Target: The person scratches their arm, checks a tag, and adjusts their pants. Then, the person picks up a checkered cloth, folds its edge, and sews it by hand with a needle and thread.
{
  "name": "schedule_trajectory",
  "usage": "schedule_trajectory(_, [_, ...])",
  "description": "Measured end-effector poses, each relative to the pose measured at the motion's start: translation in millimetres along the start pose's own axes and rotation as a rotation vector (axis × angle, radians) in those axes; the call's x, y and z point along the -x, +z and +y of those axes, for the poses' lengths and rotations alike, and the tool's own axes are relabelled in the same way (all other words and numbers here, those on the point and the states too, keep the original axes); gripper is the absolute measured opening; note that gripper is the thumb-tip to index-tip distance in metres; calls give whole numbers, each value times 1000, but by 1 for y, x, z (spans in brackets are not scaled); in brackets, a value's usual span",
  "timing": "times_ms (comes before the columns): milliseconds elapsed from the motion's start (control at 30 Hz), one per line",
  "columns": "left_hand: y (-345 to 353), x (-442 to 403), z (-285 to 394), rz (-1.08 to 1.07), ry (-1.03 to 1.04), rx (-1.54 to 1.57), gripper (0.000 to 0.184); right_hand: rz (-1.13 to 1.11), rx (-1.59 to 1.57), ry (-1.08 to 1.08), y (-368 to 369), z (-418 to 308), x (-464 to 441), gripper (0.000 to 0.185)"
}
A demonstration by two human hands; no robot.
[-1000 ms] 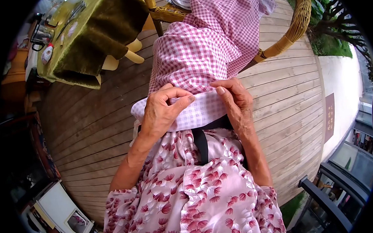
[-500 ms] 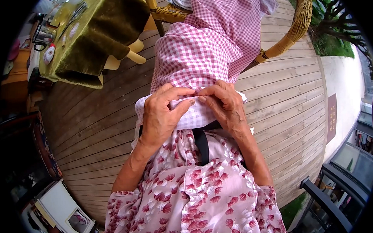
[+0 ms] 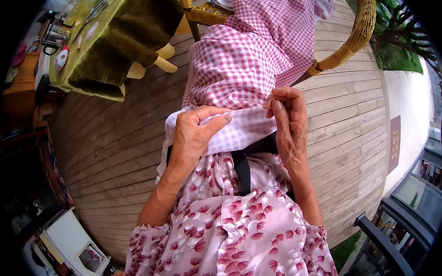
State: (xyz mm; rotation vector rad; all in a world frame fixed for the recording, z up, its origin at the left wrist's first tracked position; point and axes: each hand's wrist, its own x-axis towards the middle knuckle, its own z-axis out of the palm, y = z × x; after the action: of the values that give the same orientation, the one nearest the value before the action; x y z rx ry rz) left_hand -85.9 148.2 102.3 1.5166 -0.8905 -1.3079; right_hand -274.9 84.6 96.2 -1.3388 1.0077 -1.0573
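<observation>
A pink-and-white gingham cloth (image 3: pixel 235 59) drapes from the chair over my lap, its paler underside folded up at the near edge. My left hand (image 3: pixel 191 134) pinches that folded edge between thumb and index finger. To the right, my right hand (image 3: pixel 291 121) is raised at the end of the fold with thumb and fingers drawn together. Anything small in its fingertips is too fine to make out. A black strap (image 3: pixel 241 174) lies below the cloth, over my flower-patterned clothing (image 3: pixel 234 225).
A wicker chair (image 3: pixel 347 48) stands ahead, under the far part of the cloth. At the left is a table with a green velvet cover (image 3: pixel 134 29), bearing a glass pot (image 3: pixel 55 36). Wooden decking (image 3: pixel 109 151) surrounds me; a dark metal railing (image 3: pixel 390 239) is at lower right.
My right hand has moved right, away from my left hand, and turned more upright. The left hand keeps its pinch on the folded edge. The view has shifted slightly.
</observation>
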Motion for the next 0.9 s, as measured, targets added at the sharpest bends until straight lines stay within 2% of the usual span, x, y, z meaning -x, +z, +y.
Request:
schedule_trajectory(67, [0,0,1,19,31,32,19,-8,-121,17,-1,-8,4,12])
schedule_trajectory(133, [0,1,0,16,27,51,19,-135,-263,104,-1,-11,9,9])
schedule_trajectory(233, [0,2,-1,12,12,71,20,-190,-83,141,8,2,18,5])
schedule_trajectory(300, [-1,3,-3,13,0,71,20,-186,-102,221,15,2,23,5])
schedule_trajectory(400, [-1,2,-10,-4,-36,203,19,-200,23,87,21,6,23,8])
schedule_trajectory(500, [0,3,-11,-1,-69,217,19,-227,76,89,20,7,22,10])
schedule_trajectory(833, [-1,3,-7,17,-15,238,17,-166,-200,258,18,-2,21,3])
schedule_trajectory(900, [-1,3,-7,21,-1,222,17,-163,0,-48,19,4,18,3])
